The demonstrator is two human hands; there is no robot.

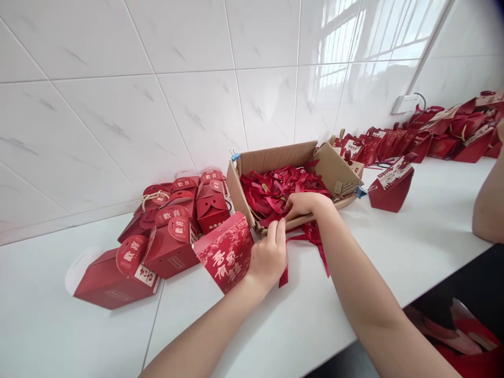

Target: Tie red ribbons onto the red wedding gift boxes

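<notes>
White tiled wall (189, 115) at far side, white tabletop (47, 336) below it. Long run of red gift boxes (397, 142) along the wall, far right. Open cardboard carton (275, 156) mid-table near the wall, loaded with a tangle of red ribbons (271, 184); loose strands (313, 236) lie on the table at its near side. Cluster of red boxes (173, 257) left of carton, round flaps up. Another person's arm (488, 199) at right edge. Printed red box (224, 257) is between cluster and carton, tilted, against the left hand (270, 257); can't tell if that hand grips it. Left fingertips meet the right hand's at carton's near rim. Right hand (309, 206) reaches over that rim, finger and thumb pinching a ribbon (266, 222). Single red box (389, 191) right of carton, set apart. White socket strip (405, 104) on wall, far right. Smallest: blue binder clips, one at carton's far-left corner (235, 156), one at its right.
</notes>
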